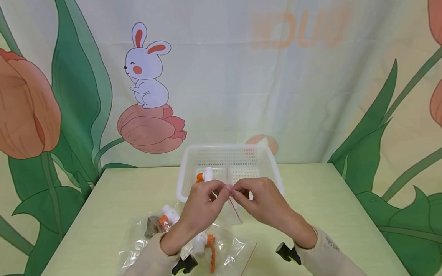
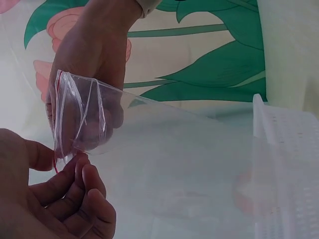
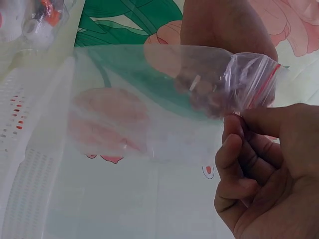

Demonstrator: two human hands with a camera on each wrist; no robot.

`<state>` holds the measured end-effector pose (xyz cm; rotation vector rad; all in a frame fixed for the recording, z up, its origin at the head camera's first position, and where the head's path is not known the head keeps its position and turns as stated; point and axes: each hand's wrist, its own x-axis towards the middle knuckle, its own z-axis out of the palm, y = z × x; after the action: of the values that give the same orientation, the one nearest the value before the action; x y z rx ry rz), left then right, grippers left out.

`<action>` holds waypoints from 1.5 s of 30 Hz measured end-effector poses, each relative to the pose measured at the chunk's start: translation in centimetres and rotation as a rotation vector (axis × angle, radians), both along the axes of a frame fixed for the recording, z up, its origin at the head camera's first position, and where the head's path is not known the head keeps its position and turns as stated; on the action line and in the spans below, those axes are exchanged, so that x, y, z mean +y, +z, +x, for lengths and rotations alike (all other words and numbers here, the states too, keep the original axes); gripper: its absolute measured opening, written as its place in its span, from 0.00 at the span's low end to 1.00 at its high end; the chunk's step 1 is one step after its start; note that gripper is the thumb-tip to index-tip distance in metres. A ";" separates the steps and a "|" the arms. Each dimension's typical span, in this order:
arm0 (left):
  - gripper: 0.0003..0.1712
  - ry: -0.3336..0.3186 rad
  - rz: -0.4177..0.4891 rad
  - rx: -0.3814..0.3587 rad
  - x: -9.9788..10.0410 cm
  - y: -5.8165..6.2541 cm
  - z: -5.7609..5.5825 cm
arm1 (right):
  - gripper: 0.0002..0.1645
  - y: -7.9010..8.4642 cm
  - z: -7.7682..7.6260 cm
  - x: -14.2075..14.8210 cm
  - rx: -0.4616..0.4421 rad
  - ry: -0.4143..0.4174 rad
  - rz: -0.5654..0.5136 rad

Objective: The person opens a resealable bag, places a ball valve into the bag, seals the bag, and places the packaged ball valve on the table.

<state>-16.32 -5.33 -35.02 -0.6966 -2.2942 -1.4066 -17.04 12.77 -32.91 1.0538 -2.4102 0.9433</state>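
Observation:
Both hands meet at the mouth of a clear zip-lock bag (image 2: 164, 144) with a red seal line. My left hand (image 1: 202, 203) pinches the bag's top edge between thumb and fingers. From the other side my right hand (image 1: 264, 199) pinches the same edge, its fingertips right beside the left ones. The bag hangs down below the fingers, thin and flat, and nothing shows inside it in the right wrist view. Behind the hands, a white plastic fitting with an orange part (image 1: 208, 174) shows in the white basket (image 1: 277, 180).
On the table (image 1: 321, 214), below my left forearm, lie clear bags (image 1: 238, 249) with red seal lines. Among them are a white fitting with an orange lever (image 1: 199, 242), another white-and-orange fitting (image 1: 170, 214) and a grey-brown bundle (image 1: 152, 227). A printed curtain (image 1: 221, 76) hangs behind the table.

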 end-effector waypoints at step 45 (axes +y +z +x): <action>0.21 0.313 -0.230 0.285 -5.0 0.4 0.1 | 0.11 -1.2 -1.5 1.4 -0.177 -0.199 0.013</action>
<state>-16.22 -10.32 -34.63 -0.5326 -2.2354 -0.8550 -18.56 14.21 -34.09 0.7443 -2.6086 0.9885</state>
